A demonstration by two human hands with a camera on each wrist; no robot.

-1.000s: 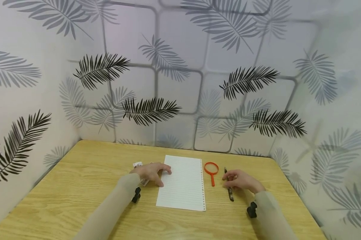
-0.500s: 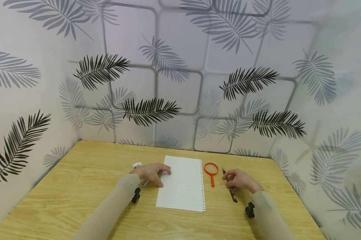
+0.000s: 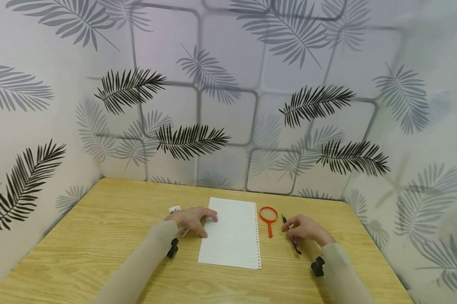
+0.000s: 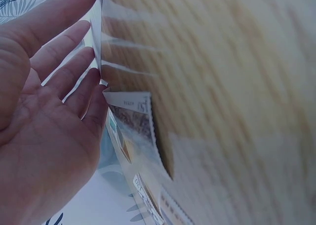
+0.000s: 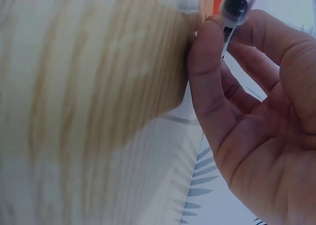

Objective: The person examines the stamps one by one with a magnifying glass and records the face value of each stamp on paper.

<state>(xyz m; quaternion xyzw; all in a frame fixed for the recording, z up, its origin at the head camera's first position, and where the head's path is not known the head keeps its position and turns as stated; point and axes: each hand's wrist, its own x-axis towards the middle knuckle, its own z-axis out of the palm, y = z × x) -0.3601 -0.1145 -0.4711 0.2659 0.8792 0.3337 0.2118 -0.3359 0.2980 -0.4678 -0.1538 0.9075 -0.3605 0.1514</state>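
Note:
On the wooden table lies a lined paper sheet (image 3: 232,232) with punched holes down its right side. My left hand (image 3: 191,218) rests at the sheet's left edge, its fingers spread and fairly straight, gripping nothing. Partly beneath that hand are postage stamps (image 4: 131,116) with perforated edges; a corner of the stamps (image 3: 174,209) shows behind the hand in the head view. My right hand (image 3: 308,229) pinches a black pen (image 3: 297,247) between thumb and fingertips, the pen slanting across the hand. Close up in the right wrist view, the pen (image 5: 236,6) has a clear barrel.
A red magnifying glass (image 3: 269,221) lies between the sheet and the right hand. The wooden table (image 3: 110,228) ends at a leaf-patterned backdrop (image 3: 228,114) behind and at both sides. A black wrist camera (image 3: 317,266) sits on the right sleeve.
The pen has turned slightly in my right hand, its lower end swinging to the right, and the fingers have shifted a little. My left hand stays in place.

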